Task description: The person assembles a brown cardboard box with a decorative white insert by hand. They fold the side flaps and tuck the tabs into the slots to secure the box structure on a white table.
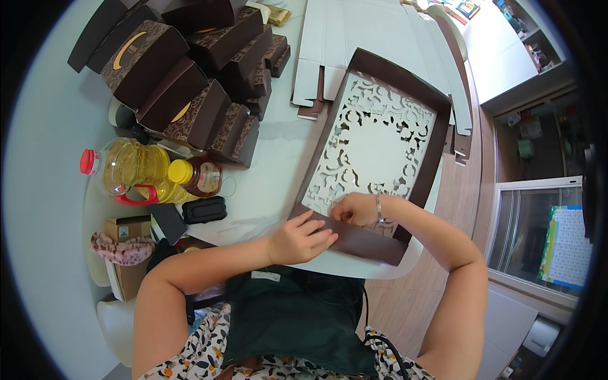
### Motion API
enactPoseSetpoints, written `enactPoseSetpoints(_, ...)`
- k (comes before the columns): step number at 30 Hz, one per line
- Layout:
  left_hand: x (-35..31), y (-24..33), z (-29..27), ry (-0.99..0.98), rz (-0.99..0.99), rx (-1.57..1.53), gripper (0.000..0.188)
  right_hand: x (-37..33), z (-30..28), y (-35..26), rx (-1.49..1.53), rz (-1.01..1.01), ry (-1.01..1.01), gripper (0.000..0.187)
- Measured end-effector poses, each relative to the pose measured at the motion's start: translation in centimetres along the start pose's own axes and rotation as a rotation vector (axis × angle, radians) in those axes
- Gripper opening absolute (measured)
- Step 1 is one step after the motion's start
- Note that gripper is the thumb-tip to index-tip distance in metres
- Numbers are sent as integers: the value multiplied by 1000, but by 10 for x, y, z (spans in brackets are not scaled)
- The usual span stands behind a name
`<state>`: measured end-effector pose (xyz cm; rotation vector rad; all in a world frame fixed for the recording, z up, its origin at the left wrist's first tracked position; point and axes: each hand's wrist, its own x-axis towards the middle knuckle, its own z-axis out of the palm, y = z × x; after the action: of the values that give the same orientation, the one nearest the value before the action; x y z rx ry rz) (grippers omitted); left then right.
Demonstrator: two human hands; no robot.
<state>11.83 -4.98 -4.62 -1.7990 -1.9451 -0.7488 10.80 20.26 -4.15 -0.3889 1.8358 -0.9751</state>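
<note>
A dark brown cardboard box lies open and slightly turned on the white table. Inside it is a white panel with a cut-out scroll pattern around a plain middle. My right hand reaches over the right side into the near end of the box. Its fingers are curled down against the panel, by the near wall, and hide whatever is between them. At the near left corner, my left hand is open, palm down, with its fingers spread over the outside of the near wall. I cannot tell whether they press on it.
Flattened cardboard sheets lie at the far side of the table. Folded brown boxes are piled at the far left. Nearer on the left are an oil bottle, a brown jar with a yellow lid and a black case.
</note>
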Motion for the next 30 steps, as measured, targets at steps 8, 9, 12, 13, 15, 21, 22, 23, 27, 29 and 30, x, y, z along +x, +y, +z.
enactPoseSetpoints(8, 2, -5, 3, -77, 58, 30, 22, -77, 61, -69, -766, 186, 866, 29)
enactPoseSetpoints(9, 1, -3, 4, -83, 60, 36, 22, -87, 80, -78, -826, 205, 863, 31)
enactPoseSetpoints(12, 0, -4, 6, -84, 81, 71, 25, -84, 152, -54, -912, 246, 1014, 38)
enactPoseSetpoints(13, 1, -4, 6, -76, 88, 87, 26, -84, 153, -55, -975, 246, 1061, 40)
enactPoseSetpoints(15, 7, -4, 10, -25, 101, 129, 27, -81, 152, -56, -1102, 239, 1151, 42)
enactPoseSetpoints(21, 10, -2, 23, -101, 22, 161, 14, -59, 158, -25, -1028, 227, 1218, 23)
enactPoseSetpoints(22, 13, 1, 21, -139, -11, 127, 11, -63, 157, -23, -943, 252, 1111, 22)
enactPoseSetpoints(23, 16, 3, 19, -176, -45, 94, 9, -66, 157, -21, -857, 274, 1004, 20)
enactPoseSetpoints(27, 28, 5, 14, -301, -176, -18, 8, -77, 140, -17, -732, 99, 1064, 22)
enactPoseSetpoints(29, 31, 2, 13, -343, -162, -28, 7, -77, 140, -17, -619, 17, 1184, 26)
enactPoseSetpoints(30, 32, 2, 12, -329, -158, -21, 8, -82, 141, -18, -589, 6, 1204, 28)
